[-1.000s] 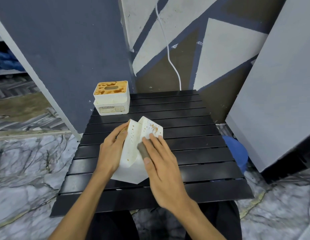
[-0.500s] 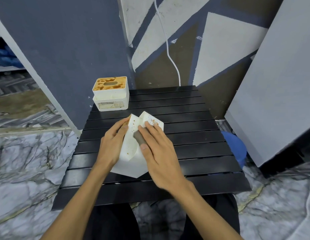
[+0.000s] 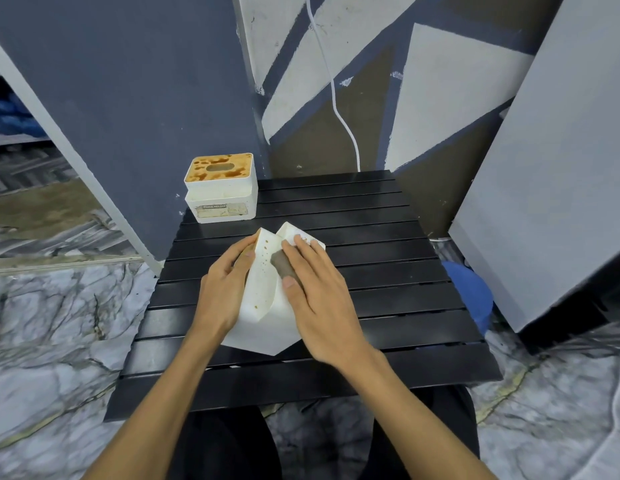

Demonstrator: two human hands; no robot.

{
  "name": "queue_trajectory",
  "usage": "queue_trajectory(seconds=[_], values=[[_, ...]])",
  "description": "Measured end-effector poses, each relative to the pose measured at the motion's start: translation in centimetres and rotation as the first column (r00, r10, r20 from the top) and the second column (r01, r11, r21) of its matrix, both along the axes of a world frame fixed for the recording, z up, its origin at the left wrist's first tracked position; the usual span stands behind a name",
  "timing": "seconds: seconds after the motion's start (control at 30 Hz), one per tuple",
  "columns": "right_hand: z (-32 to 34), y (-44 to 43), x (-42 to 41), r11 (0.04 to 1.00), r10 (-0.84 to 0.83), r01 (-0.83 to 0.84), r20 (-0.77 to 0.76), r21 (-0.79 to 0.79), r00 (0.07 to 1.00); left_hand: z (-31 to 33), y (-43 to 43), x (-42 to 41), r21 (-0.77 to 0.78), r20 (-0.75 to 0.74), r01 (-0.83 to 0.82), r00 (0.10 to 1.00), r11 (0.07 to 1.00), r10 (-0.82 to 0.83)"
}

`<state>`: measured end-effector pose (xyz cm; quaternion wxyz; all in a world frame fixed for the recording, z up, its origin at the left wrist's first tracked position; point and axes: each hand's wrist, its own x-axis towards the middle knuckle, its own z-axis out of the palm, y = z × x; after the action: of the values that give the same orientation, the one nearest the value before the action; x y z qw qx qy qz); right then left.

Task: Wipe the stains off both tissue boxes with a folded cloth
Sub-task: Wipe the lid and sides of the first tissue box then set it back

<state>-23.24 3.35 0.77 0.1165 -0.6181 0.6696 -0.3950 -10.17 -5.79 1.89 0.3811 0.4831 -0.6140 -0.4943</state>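
Note:
A white tissue box [image 3: 263,303] stands tilted on one corner in the middle of the black slatted table [image 3: 388,271], with small brown spots on its upturned faces. My left hand [image 3: 225,285] grips its left side. My right hand [image 3: 315,292] lies flat on its right face and presses a small folded grey-brown cloth [image 3: 282,265] against it under the fingers. A second white tissue box [image 3: 221,188] sits upright at the table's far left corner, its top covered in brown stains around the slot.
A dark grey panel [image 3: 128,98] leans behind the far box and a grey board [image 3: 544,202] leans at the right. A white cable [image 3: 336,98] hangs down the painted wall. A blue object [image 3: 471,292] lies on the marble floor beside the table's right edge.
My right hand with the cloth has slid up the near box's face toward its far corner. The brown stains on the right top face look reduced. My left hand keeps its hold.

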Motion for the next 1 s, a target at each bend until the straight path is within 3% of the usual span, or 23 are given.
queue_trajectory(seconds=[0.2, 0.43, 0.67, 0.87, 1.0], values=[[-0.4, 0.1, -0.7, 0.998, -0.051, 0.045, 0.127, 0.05, 0.991, 0.0, 0.0, -0.1, 0.008, -0.014, -0.013, 1.0, 1.0, 0.013], [0.0, -0.1, -0.4, 1.0, 0.016, -0.016, 0.03, -0.003, 0.999, 0.2, 0.0, -0.1, 0.015, 0.006, -0.003, 1.0, 1.0, 0.003], [-0.9, 0.6, -1.3, 0.998, -0.062, 0.056, 0.175, 0.041, 0.983, 0.0, 0.0, -0.1, 0.016, 0.0, 0.002, 1.0, 1.0, -0.002], [0.3, -0.9, -1.4, 0.998, 0.055, -0.054, -0.032, 0.014, 0.998, 0.2, 0.1, -0.4, 0.008, 0.031, 0.02, 0.999, 1.0, -0.021], [0.0, -2.7, -2.8, 0.998, -0.019, 0.013, 0.099, 0.057, 0.995, 0.5, 0.3, -0.4, 0.009, 0.033, 0.014, 0.999, 1.0, -0.014]])
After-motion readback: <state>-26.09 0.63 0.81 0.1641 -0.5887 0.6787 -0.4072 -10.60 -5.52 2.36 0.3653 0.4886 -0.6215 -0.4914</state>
